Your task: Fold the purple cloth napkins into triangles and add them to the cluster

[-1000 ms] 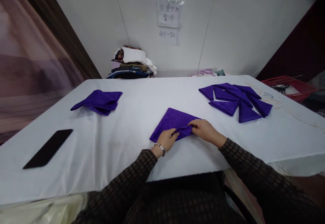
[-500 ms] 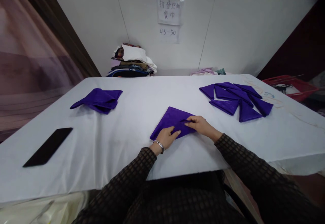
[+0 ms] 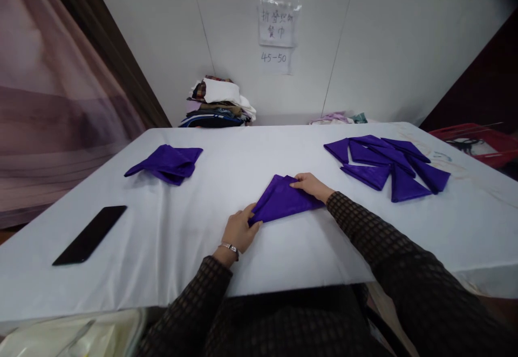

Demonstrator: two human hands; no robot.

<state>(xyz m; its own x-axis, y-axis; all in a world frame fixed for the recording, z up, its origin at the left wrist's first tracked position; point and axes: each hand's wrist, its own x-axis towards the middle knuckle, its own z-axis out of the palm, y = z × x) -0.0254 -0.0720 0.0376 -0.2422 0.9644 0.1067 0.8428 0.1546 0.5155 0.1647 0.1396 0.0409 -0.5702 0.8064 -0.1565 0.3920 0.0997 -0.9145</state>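
Head view: left hand (image 3: pixel 238 231) pinches a purple, roughly triangular fabric napkin (image 3: pixel 285 203) at its left corner, right hand (image 3: pixel 313 186) its top, seemingly mid-fold, next needing aligned edges.

A: Purple napkin (image 3: pixel 285 200): smooth cloth, faint satin sheen.
B: And the table cover (image 3: pixel 226 168)?
A: White cloth, smooth between soft creases, mild sheen.
B: Dark slab (image 3: pixel 89 236): smooth, hard-looking; glass or plastic, can't tell.
A: Bracelet (image 3: pixel 229 248): shiny, metal-looking. Sleeve (image 3: pixel 202 287): matt cloth, textured check.
B: Wall sign (image 3: pixel 277 35): paper, clear glossy film over it. Basket (image 3: pixel 499 153): red, looks plastic.
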